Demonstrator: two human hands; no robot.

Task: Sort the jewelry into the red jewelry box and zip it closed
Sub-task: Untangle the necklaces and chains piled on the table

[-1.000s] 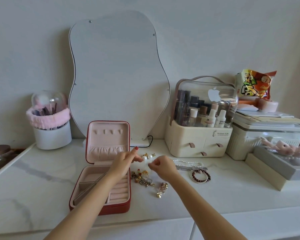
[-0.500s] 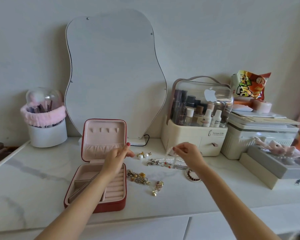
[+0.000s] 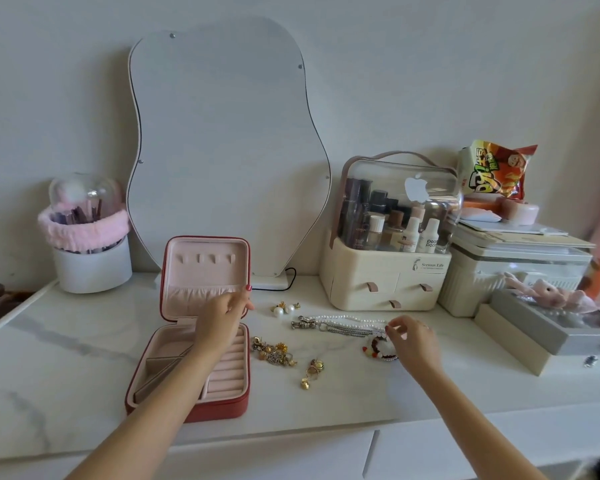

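The red jewelry box (image 3: 191, 362) sat open on the white marble table (image 3: 66, 368), toward the left, with its pink-lined lid (image 3: 207, 277) standing upright and the ring rolls and divided compartments in the base showing. The left hand (image 3: 222, 315) hovered over the back edge of the base, right in front of the lid's gathered pocket, with the fingers (image 3: 245, 299) loosely curled and the thumb and forefinger brought together; couldn't tell if they actually pinched anything, it was too small to make out. The right hand (image 3: 411, 341) was off to the right, its fingertips (image 3: 392, 329) pinched at the end of the pearl and silver chain necklaces (image 3: 340, 323), which lay stretched out across the table. Just under that hand sat a beaded bracelet (image 3: 378, 348) with dark red and white beads, partly hidden by the palm. Two pearl earrings (image 3: 283, 309) lay near the box lid's right side, a tangle of gold bits (image 3: 274, 353) lay just right of the box base, and a couple more gold pieces (image 3: 312, 370) lay a bit closer to the front edge. Behind everything a wavy mirror (image 3: 222, 147) leaned on the wall, with a cream makeup organizer (image 3: 385, 275) to its right and a white brush pot (image 3: 90, 261) wrapped in a pink fluffy band to its left.
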